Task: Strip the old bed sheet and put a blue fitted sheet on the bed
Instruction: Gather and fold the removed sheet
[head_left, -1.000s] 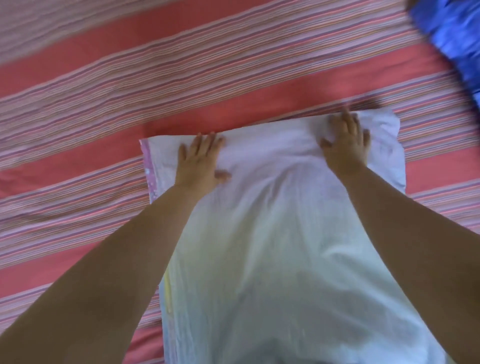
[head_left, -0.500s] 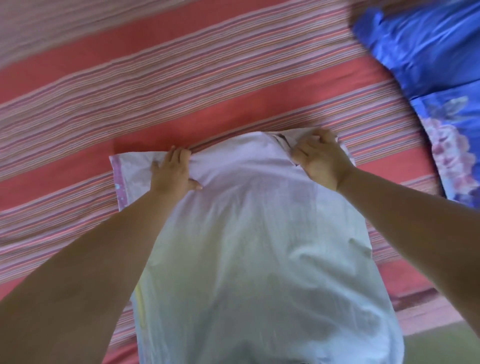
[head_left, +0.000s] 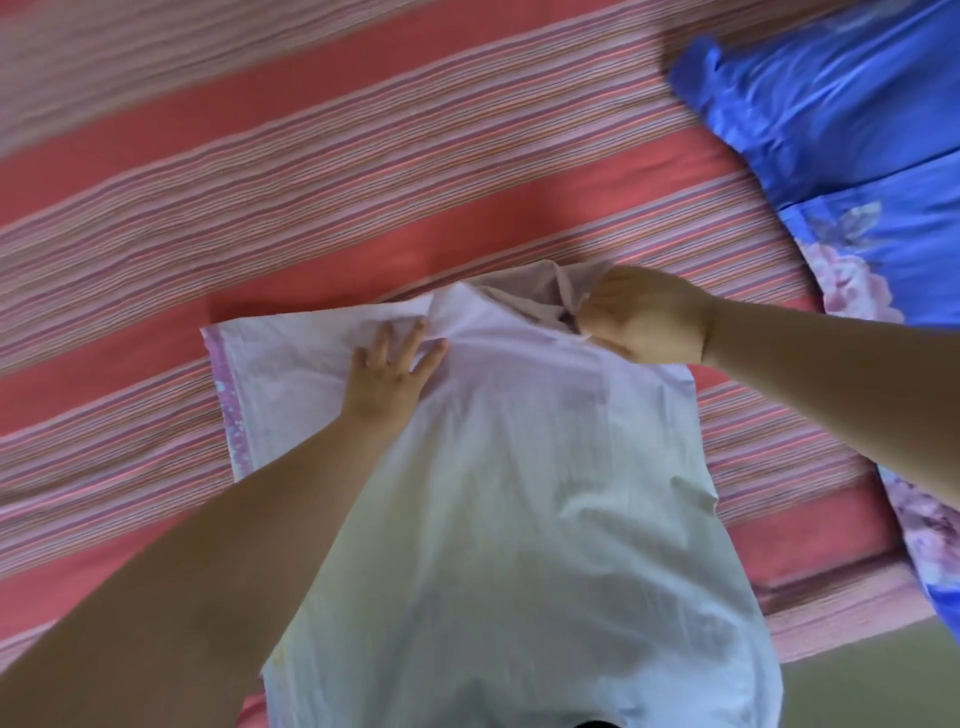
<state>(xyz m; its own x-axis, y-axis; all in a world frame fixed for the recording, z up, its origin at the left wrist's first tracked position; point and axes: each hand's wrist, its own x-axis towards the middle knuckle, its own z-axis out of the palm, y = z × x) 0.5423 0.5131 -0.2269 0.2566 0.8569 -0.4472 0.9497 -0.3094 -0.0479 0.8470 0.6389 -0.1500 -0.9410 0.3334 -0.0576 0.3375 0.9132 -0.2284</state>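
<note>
Lying across the lower centre of the frame is a pale white cloth (head_left: 519, 519), folded, with a pink patterned edge showing along its left side, and it is resting on the red and pink striped sheet (head_left: 311, 208) that is covering the bed.

The left hand (head_left: 395, 371) is pressing flat on the upper left part of the white cloth, its fingers spread and straight, pointing toward the top of the frame. The right hand (head_left: 644, 317) is sitting at the cloth's upper right corner, just right of centre, with its fingers curled around a bunched fold of the fabric, which is lifting and creasing there. Both forearms are reaching in from the bottom corners of the frame, the left from lower left, the right from the right edge.

The blue sheet (head_left: 852, 104) is lying in the upper right corner of the frame, crumpled, on top of the striped sheet. It is well apart from the left hand and near, but not touching, the right hand, sitting above and to the right of it. Below it along the right edge, blue fabric printed with pink flowers (head_left: 852, 280) is running down toward the lower right, passing under the right forearm.
</note>
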